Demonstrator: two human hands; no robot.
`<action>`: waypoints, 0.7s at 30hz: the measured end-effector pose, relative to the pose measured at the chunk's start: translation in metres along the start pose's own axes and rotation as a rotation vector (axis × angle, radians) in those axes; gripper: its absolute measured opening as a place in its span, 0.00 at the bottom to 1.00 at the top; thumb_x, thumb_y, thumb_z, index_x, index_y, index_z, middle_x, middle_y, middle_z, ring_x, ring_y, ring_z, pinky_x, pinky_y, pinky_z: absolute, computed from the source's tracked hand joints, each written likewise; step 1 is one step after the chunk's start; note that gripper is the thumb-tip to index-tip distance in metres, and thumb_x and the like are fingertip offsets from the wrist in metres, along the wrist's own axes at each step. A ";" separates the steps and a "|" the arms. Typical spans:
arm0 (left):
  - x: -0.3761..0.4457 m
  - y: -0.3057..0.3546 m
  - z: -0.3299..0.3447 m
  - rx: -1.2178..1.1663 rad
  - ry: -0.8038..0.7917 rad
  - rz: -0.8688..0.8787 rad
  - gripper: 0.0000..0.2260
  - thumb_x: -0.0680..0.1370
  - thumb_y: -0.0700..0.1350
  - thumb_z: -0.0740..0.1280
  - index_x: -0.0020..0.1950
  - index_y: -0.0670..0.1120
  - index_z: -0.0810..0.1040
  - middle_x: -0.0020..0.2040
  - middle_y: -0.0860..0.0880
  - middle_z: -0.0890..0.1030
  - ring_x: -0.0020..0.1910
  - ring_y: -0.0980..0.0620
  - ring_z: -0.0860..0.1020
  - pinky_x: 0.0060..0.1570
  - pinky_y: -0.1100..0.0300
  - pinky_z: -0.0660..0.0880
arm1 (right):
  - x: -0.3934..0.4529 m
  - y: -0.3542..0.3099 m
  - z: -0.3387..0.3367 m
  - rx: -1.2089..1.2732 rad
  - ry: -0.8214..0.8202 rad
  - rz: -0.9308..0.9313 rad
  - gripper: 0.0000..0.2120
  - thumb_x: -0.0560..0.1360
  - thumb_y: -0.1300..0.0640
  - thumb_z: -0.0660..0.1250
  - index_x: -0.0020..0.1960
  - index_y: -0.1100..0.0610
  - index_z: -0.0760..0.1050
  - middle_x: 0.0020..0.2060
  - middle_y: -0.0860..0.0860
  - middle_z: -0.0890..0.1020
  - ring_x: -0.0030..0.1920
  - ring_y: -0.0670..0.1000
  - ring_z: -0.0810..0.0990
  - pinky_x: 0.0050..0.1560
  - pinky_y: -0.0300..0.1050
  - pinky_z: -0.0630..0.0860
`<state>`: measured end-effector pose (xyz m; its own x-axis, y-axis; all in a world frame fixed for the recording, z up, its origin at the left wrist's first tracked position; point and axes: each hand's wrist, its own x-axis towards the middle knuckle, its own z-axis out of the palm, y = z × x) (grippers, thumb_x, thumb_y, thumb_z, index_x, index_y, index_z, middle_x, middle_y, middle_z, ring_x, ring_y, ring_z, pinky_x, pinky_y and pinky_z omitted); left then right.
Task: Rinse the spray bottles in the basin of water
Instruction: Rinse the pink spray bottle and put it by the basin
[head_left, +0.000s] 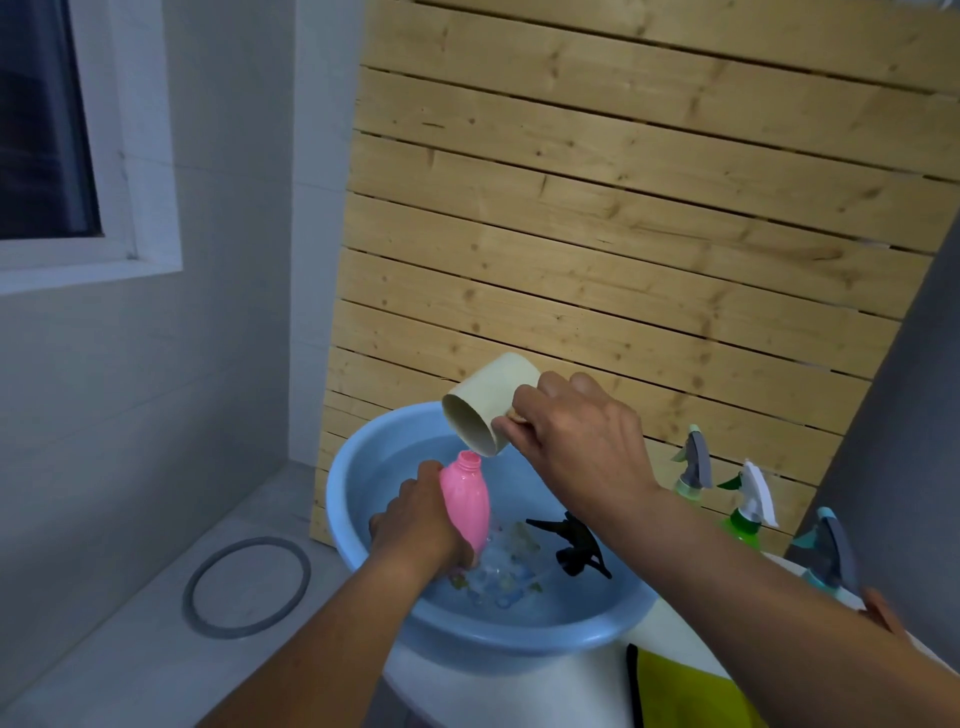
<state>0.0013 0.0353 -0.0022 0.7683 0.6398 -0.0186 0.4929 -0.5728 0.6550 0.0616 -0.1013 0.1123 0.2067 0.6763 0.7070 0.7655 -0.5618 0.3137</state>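
Fingers of the left hand (415, 525) grip the pink bottle (466, 501) mouth-up over the basin (363, 462), apparently for filling, while right hand (576, 436) fingers clasp the tipped cup (485, 410).

A white rounded surface (519, 691), possibly a table or the rim of a tub, carries a light blue basin (524, 636) holding water. Just to the right of the basin a yellow-green cloth (691, 699) with a dark edge lies flat on the surface. Further right, along its far edge by the wooden slat panel (623, 234), three spray bottles stand upright: one pale green (688, 486), one bright green (745, 522), one teal (826, 564).
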 end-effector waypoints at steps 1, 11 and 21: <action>0.000 0.000 0.000 -0.005 0.002 -0.001 0.41 0.58 0.48 0.81 0.62 0.55 0.60 0.55 0.51 0.72 0.53 0.47 0.74 0.51 0.50 0.74 | -0.001 0.000 0.002 0.003 0.009 -0.007 0.14 0.73 0.48 0.73 0.35 0.56 0.75 0.31 0.50 0.75 0.32 0.52 0.72 0.27 0.37 0.53; 0.000 -0.001 -0.002 -0.182 0.106 -0.066 0.40 0.59 0.47 0.81 0.64 0.51 0.62 0.55 0.48 0.72 0.57 0.43 0.75 0.53 0.48 0.77 | -0.029 0.020 0.079 0.287 -0.164 0.473 0.13 0.77 0.45 0.64 0.43 0.55 0.73 0.43 0.51 0.76 0.46 0.56 0.72 0.37 0.46 0.63; 0.004 -0.003 0.004 -0.115 0.065 -0.058 0.42 0.60 0.47 0.82 0.66 0.51 0.59 0.53 0.51 0.63 0.61 0.43 0.71 0.45 0.55 0.69 | -0.044 0.014 0.112 0.105 -0.480 0.342 0.12 0.81 0.48 0.58 0.53 0.55 0.74 0.50 0.53 0.75 0.54 0.56 0.72 0.40 0.46 0.64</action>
<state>0.0045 0.0383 -0.0072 0.7101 0.7040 -0.0120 0.4826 -0.4742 0.7364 0.1311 -0.0857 0.0146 0.6855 0.6189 0.3835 0.6581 -0.7520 0.0372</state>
